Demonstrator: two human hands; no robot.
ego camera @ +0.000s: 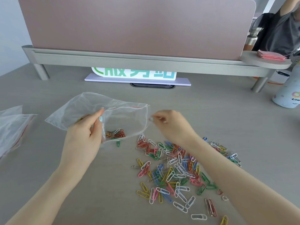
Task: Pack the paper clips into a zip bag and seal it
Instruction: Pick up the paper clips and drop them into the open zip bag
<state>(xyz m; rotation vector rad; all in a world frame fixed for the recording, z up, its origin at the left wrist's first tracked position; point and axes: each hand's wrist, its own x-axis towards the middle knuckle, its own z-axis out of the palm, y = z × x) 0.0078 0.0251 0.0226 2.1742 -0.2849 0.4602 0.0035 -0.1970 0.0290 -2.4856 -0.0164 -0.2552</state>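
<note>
A clear zip bag [90, 108] with a red seal strip is held above the grey desk, its mouth open toward the right. My left hand [86, 135] grips its near edge. Several coloured paper clips [115, 133] lie inside at the bottom. My right hand [170, 124] hovers just right of the bag's mouth, fingertips pinched on something small and pale, apparently a paper clip. A large loose pile of coloured paper clips [175, 172] is spread over the desk below my right forearm. One green clip [118, 143] lies just under the bag.
Spare zip bags [13, 127] lie at the left edge. A white bottle [287, 95] stands at far right. A raised shelf [146, 60] with a pink divider runs along the back, a white sign [134, 75] beneath it. Another person sits beyond at top right.
</note>
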